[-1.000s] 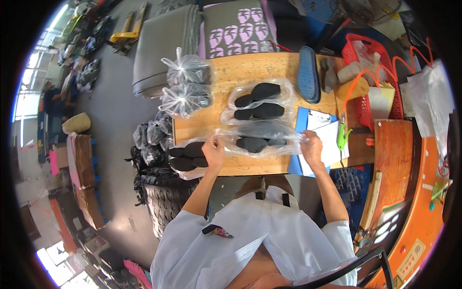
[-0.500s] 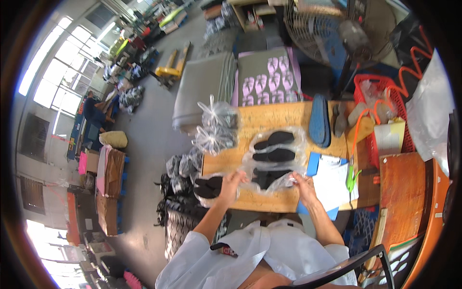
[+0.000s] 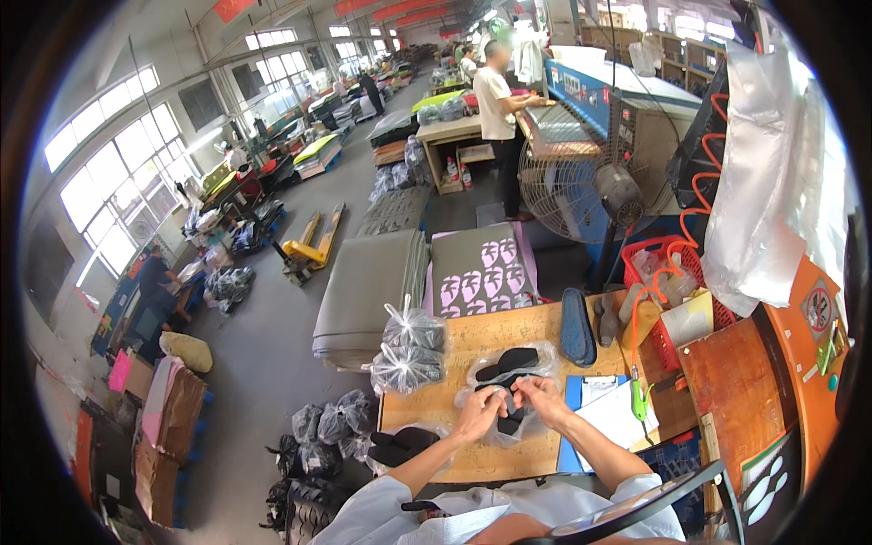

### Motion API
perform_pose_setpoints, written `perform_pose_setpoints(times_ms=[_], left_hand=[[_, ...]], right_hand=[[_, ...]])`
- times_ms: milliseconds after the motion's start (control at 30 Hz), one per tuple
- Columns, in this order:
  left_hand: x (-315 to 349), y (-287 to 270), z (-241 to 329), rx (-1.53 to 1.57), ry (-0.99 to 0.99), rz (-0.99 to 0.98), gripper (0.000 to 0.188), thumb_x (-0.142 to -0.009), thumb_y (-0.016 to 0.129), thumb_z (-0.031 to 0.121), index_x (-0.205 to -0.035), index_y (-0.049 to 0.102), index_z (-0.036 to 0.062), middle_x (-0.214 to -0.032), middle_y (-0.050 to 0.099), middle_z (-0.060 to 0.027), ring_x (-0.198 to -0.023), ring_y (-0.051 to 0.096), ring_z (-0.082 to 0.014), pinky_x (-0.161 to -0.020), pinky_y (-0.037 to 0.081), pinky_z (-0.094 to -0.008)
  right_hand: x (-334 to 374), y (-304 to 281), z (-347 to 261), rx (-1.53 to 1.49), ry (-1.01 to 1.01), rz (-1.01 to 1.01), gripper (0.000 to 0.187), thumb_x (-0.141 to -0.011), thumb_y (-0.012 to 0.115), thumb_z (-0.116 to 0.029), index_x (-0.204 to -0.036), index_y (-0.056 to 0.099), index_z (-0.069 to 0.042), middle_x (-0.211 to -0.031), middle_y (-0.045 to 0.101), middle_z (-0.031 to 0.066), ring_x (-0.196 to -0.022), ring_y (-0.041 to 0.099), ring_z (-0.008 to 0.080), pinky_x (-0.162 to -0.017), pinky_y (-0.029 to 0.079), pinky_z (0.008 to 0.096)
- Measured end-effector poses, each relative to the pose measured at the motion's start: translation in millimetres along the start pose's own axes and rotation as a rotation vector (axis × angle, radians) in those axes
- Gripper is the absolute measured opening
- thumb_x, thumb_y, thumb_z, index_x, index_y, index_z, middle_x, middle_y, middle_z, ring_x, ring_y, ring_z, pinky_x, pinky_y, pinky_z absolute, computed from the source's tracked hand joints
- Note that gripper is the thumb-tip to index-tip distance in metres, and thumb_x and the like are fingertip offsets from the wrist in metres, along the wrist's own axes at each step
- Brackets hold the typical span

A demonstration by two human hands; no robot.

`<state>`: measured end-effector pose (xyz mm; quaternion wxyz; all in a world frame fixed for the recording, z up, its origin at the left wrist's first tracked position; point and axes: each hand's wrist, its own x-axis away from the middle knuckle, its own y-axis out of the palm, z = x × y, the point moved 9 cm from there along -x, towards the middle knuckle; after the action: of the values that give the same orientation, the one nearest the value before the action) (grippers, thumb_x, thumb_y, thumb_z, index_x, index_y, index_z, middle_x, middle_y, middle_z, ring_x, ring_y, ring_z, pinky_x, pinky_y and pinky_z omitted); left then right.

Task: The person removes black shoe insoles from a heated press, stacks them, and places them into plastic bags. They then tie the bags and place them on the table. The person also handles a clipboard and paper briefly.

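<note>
On the wooden table, a clear plastic bag (image 3: 548,352) lies around several flat black sole-shaped pieces (image 3: 519,358). My left hand (image 3: 481,411) and my right hand (image 3: 541,401) meet above its near part. Both have their fingers pinched on gathered plastic; the fingertips partly hide the pieces below. By my left forearm, at the table's near left edge, lies another bagged set of black pieces (image 3: 400,445). Two knotted bags (image 3: 409,365) of dark pieces are stacked at the table's left edge.
Right of my hands lie a blue clipboard with papers (image 3: 607,413) and a green air gun (image 3: 640,401) on an orange coiled hose. Blue soles (image 3: 577,325) lie farther back, near a red basket (image 3: 661,257). A large fan (image 3: 581,186) stands behind; a co-worker (image 3: 496,109) stands beyond.
My hands have come together from the bag's two sides and now meet over its middle, drawing the plastic in. My view has tilted up, showing more of the workshop.
</note>
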<state>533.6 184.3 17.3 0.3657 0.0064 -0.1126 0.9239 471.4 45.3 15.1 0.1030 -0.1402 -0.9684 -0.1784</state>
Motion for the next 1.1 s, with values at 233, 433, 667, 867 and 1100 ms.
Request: perform_pose_setpoints(times_ms=[233, 433, 667, 867, 1100], left_hand=[[6, -12, 25, 0.169, 0.08, 0.024, 0.027, -0.108, 0.051, 0.022, -0.103, 0.065, -0.0014, -0.074, 0.06, -0.0015, -0.067, 0.057, -0.0104, -0.061, 0.045, -0.0269], [15, -14, 40, 0.255, 0.049, -0.073, 0.028, -0.108, 0.053, 0.022, -0.108, 0.067, -0.0027, -0.081, 0.063, -0.0035, -0.074, 0.06, -0.0114, -0.069, 0.048, -0.0269], [19, -9, 19, 0.187, 0.011, -0.134, 0.033, -0.107, 0.048, 0.009, -0.134, 0.06, -0.0037, -0.113, 0.07, -0.011, -0.105, 0.069, -0.0193, -0.095, 0.056, -0.0311], [23, -10, 11, 0.242, 0.143, -0.168, 0.043, -0.104, 0.044, -0.002, -0.145, 0.055, 0.0017, -0.127, 0.065, -0.0106, -0.103, 0.068, -0.0181, -0.096, 0.057, -0.0309], [19, -4, 9, 0.196, 0.279, -0.232, 0.043, -0.1, 0.062, 0.002, -0.142, 0.06, 0.0062, -0.13, 0.064, -0.0077, -0.1, 0.065, -0.0151, -0.085, 0.056, -0.032]], right_hand=[[18, 12, -19, 0.228, -0.129, 0.198, 0.032, -0.104, 0.057, -0.022, -0.092, 0.068, 0.006, -0.071, 0.065, 0.0066, -0.064, 0.059, 0.0142, -0.063, 0.049, 0.0303], [45, 30, -35, 0.206, -0.165, 0.261, 0.033, -0.104, 0.055, -0.022, -0.097, 0.068, 0.007, -0.078, 0.068, 0.0094, -0.07, 0.062, 0.0156, -0.068, 0.051, 0.0303], [56, 40, -21, 0.258, -0.136, 0.216, 0.028, -0.102, 0.052, -0.013, -0.105, 0.068, 0.008, -0.091, 0.074, 0.0138, -0.084, 0.069, 0.0179, -0.081, 0.055, 0.0321], [41, 42, -5, 0.383, -0.04, -0.02, 0.026, -0.096, 0.053, -0.001, -0.115, 0.07, 0.007, -0.099, 0.075, 0.0116, -0.091, 0.071, 0.0183, -0.085, 0.056, 0.032], [14, 40, 31, 0.145, 0.229, -0.311, 0.024, -0.097, 0.074, -0.011, -0.118, 0.073, -0.001, -0.1, 0.074, 0.0072, -0.09, 0.071, 0.0159, -0.085, 0.06, 0.0318]])
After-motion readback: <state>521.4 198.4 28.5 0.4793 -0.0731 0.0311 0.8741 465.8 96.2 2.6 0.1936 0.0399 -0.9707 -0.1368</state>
